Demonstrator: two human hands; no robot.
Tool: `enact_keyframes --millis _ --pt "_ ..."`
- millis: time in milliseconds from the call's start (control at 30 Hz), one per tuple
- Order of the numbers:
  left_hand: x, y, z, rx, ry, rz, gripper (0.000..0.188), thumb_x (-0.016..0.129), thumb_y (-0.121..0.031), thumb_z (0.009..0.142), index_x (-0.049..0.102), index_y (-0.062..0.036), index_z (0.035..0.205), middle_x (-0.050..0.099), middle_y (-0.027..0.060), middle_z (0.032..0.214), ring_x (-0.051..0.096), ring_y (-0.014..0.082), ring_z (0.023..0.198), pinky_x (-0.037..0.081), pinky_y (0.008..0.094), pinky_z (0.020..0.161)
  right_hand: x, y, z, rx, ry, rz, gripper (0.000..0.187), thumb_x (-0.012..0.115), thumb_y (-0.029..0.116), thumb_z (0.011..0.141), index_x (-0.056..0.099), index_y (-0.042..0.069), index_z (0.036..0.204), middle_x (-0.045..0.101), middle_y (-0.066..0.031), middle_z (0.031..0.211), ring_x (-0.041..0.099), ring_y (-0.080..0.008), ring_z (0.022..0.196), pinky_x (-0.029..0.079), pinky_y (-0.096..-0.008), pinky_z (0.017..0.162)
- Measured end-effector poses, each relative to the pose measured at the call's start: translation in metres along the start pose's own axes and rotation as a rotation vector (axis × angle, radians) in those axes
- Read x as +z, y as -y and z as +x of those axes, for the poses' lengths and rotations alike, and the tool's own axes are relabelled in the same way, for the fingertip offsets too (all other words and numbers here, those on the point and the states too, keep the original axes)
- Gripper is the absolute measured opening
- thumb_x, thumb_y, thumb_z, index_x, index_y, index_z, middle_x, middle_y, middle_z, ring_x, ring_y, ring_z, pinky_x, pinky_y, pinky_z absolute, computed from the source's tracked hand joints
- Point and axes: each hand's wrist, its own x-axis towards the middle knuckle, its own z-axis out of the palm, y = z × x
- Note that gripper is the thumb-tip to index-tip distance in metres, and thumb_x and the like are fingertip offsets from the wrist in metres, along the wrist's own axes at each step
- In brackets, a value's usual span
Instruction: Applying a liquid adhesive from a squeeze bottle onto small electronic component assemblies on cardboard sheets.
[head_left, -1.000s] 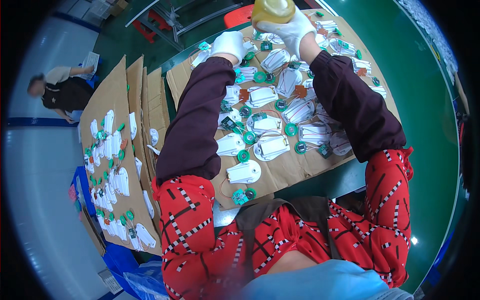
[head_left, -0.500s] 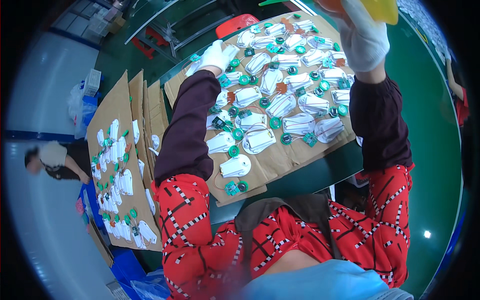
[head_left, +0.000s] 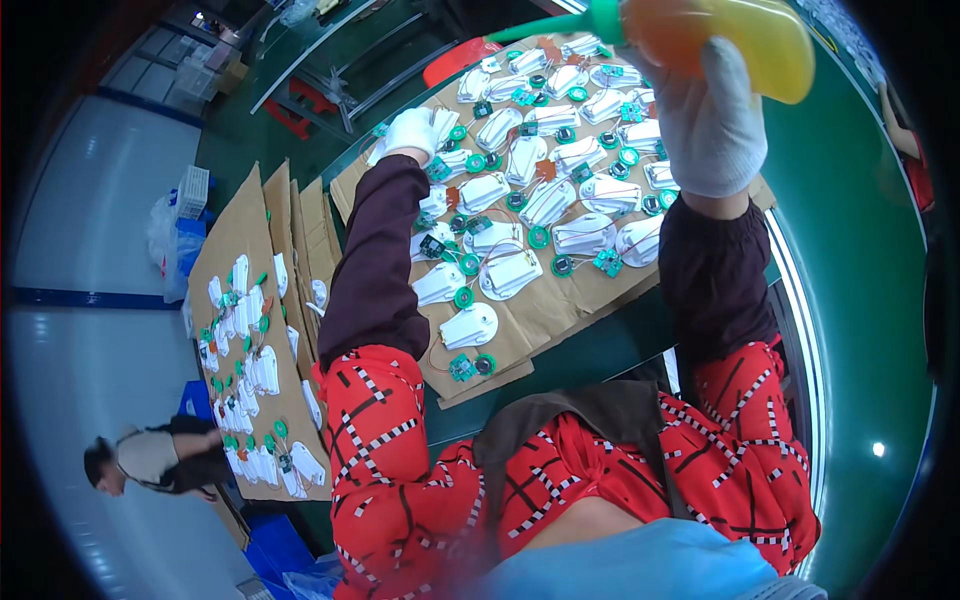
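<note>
Over the far right part of a brown cardboard sheet [head_left: 520, 330], a translucent orange-and-yellow squeeze bottle [head_left: 775, 45] hangs in the person's white-gloved right hand [head_left: 712, 125]. That hand is closed around the bottle's body, one digit lying over the near side and the others mostly hidden, and the bottle lies nearly sideways, probably so that its tapering green nozzle [head_left: 565, 25] reaches leftward over the parts rather than toward the wearer. The white-gloved left hand [head_left: 411, 133] is partly curled near the sheet's far left edge, right beside a white plastic housing [head_left: 443, 124]; whether its fingers grip anything cannot be told, as the glove hides them. Of the two hands, only the right plainly has hold of something. The sheet rests on a dark green tabletop [head_left: 590, 335], perhaps to shield the parts from the hard surface. On it, rounded white housings lie in loose rows, with small green circuit boards [head_left: 607, 262] and round green-rimmed discs [head_left: 464, 298] beside them, seemingly kept close because thin wires join them.
</note>
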Motion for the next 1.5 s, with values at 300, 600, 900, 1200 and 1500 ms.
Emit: enact_keyframes --millis 300,600,900,1200,1500 --pt "-0.004 0.001 -0.009 -0.015 -0.217 0.082 0.045 0.069 -0.032 0.073 0.060 -0.0172 0.115 0.049 0.0148 0.112 0.054 0.0296 0.105 0.044 0.0353 0.090 0.004 -0.021 -0.011 -0.042 -0.115 0.111 0.046 0.063 0.021 0.084 0.047 0.003 0.124 0.055 -0.0093 0.118 0.053 -0.0248 0.108 0.040 -0.0421 0.095" --pt "-0.011 0.019 -0.018 0.117 -0.298 -0.015 0.027 0.061 -0.015 0.071 0.069 -0.0139 0.097 0.060 0.0123 0.103 0.058 0.0271 0.100 0.045 0.0350 0.088 0.009 -0.043 -0.014 0.045 -0.056 0.145 0.045 0.065 0.013 0.081 0.048 0.003 0.121 0.057 -0.0108 0.113 0.055 -0.0256 0.105 0.043 -0.0430 0.093" --pt "-0.022 -0.003 -0.056 0.303 0.012 0.046 0.025 0.066 -0.026 0.067 0.070 -0.0087 0.085 0.063 0.0153 0.090 0.061 0.0290 0.088 0.047 0.0362 0.081 0.003 -0.038 -0.013 0.062 -0.026 0.153 0.043 0.065 0.013 0.081 0.049 0.003 0.119 0.058 -0.0109 0.111 0.056 -0.0246 0.104 0.043 -0.0421 0.092" --pt "-0.016 -0.022 -0.069 0.286 0.005 0.320 0.020 0.064 -0.020 0.068 0.069 -0.0072 0.083 0.066 0.0152 0.083 0.063 0.0299 0.083 0.049 0.0372 0.078 -0.012 -0.070 -0.020 0.163 -0.073 -0.142 0.040 0.068 0.004 0.077 0.053 0.004 0.114 0.060 -0.0051 0.104 0.058 -0.0152 0.094 0.046 -0.0283 0.082" --pt "-0.010 -0.008 -0.062 0.283 -0.100 0.053 0.018 0.058 -0.020 0.074 0.063 -0.0095 0.088 0.065 0.0147 0.086 0.062 0.0321 0.080 0.048 0.0405 0.076 -0.023 -0.104 -0.029 0.313 0.249 -0.672 0.046 0.077 0.020 0.072 0.057 0.002 0.109 0.064 -0.0047 0.099 0.060 -0.0120 0.087 0.048 -0.0266 0.077"
